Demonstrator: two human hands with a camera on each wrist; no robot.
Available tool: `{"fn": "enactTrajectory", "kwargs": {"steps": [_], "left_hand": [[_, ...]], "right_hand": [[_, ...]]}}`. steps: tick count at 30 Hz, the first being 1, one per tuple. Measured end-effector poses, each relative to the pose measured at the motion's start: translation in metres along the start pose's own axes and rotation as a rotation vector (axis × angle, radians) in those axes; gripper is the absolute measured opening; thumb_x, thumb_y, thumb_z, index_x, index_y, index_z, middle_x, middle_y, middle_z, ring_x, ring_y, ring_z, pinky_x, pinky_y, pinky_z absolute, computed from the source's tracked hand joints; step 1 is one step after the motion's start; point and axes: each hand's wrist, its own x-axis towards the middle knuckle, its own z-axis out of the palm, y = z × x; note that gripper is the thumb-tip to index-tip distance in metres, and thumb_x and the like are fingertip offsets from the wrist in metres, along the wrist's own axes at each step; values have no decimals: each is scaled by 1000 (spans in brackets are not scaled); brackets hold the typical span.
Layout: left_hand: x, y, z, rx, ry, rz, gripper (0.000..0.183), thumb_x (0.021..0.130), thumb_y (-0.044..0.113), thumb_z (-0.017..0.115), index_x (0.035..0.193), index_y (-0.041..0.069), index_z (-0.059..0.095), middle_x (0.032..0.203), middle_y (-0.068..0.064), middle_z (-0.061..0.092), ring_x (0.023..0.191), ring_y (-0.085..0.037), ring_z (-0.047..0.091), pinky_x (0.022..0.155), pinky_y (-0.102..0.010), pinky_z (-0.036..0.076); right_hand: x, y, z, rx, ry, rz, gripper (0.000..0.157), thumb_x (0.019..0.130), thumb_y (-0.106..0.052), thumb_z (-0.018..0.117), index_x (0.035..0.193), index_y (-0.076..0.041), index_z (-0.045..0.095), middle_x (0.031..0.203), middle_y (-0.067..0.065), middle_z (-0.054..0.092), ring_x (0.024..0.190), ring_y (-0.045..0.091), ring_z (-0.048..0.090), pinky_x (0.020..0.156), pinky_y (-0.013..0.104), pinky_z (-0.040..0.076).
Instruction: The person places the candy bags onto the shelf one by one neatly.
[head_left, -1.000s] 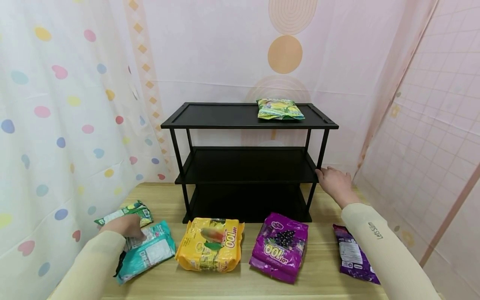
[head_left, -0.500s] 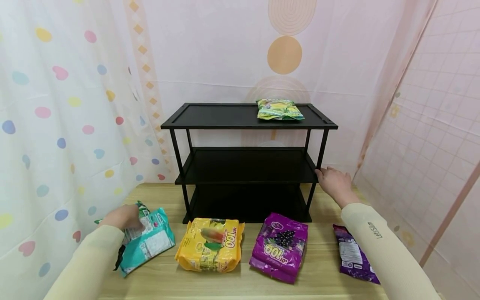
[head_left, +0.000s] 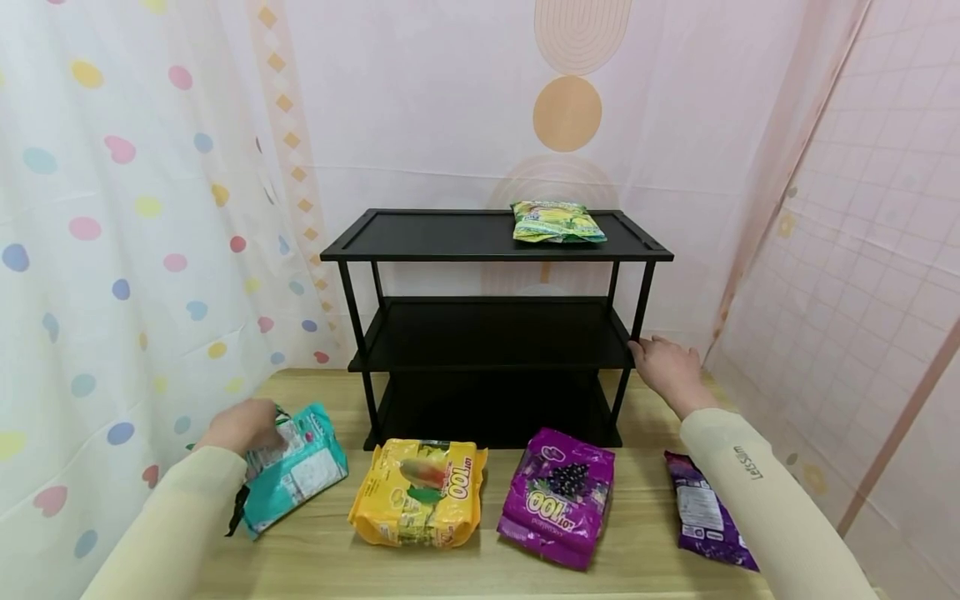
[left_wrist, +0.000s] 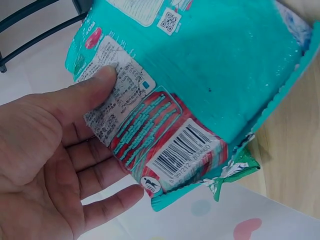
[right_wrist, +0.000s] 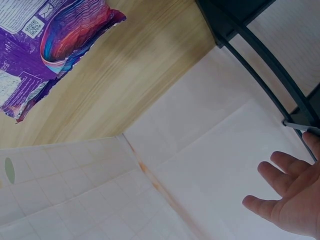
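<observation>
My left hand [head_left: 246, 429] pinches a teal snack bag [head_left: 303, 475] at the left of the table, its thumb on the printed back and its fingers underneath, as the left wrist view shows. The bag [left_wrist: 215, 75] is tilted and looks raised off the table. A green bag [left_wrist: 235, 172] sits behind it, mostly hidden; only a corner shows. My right hand [head_left: 667, 372] touches the right front post of the black three-tier rack [head_left: 487, 333] at the middle shelf. In the right wrist view that hand [right_wrist: 295, 192] has its fingers spread and nearly straight.
A yellow mango candy bag [head_left: 420, 493] and a purple grape candy bag [head_left: 561, 498] lie before the rack. Another purple bag [head_left: 708, 517] lies by the right forearm. A green-yellow bag [head_left: 557, 222] rests on the top shelf. Curtains [head_left: 150, 250] enclose the table.
The left hand has moved slightly up with the teal bag, which now covers more of the green bag. The right hand stays at the rack.
</observation>
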Motion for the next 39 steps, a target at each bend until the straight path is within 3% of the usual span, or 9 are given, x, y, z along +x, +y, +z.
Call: {"fn": "enactTrajectory", "kwargs": {"steps": [20, 32, 39], "left_hand": [[1, -1, -8, 30, 147, 20, 20, 86, 16, 73, 84, -2, 64, 78, -13, 62, 67, -26, 54, 60, -48, 50], [2, -1, -5, 114, 224, 37, 18, 89, 13, 72, 85, -3, 64, 74, -13, 62, 63, -27, 60, 55, -50, 51], [4, -2, 0, 152, 267, 39, 18, 87, 11, 74, 85, -4, 64, 72, -12, 60, 61, -24, 57, 52, -46, 50]], "right_hand": [[1, 1, 1, -9, 14, -7, 55, 109, -36, 27, 142, 0, 51, 146, 27, 44, 132, 51, 41, 104, 74, 18], [-1, -1, 0, -15, 19, -6, 53, 109, -35, 29, 140, 1, 53, 145, 27, 45, 131, 50, 42, 104, 74, 20], [-1, -1, 1, -19, 24, -6, 53, 109, -35, 30, 141, 1, 52, 145, 26, 46, 131, 50, 42, 103, 74, 21]]}}
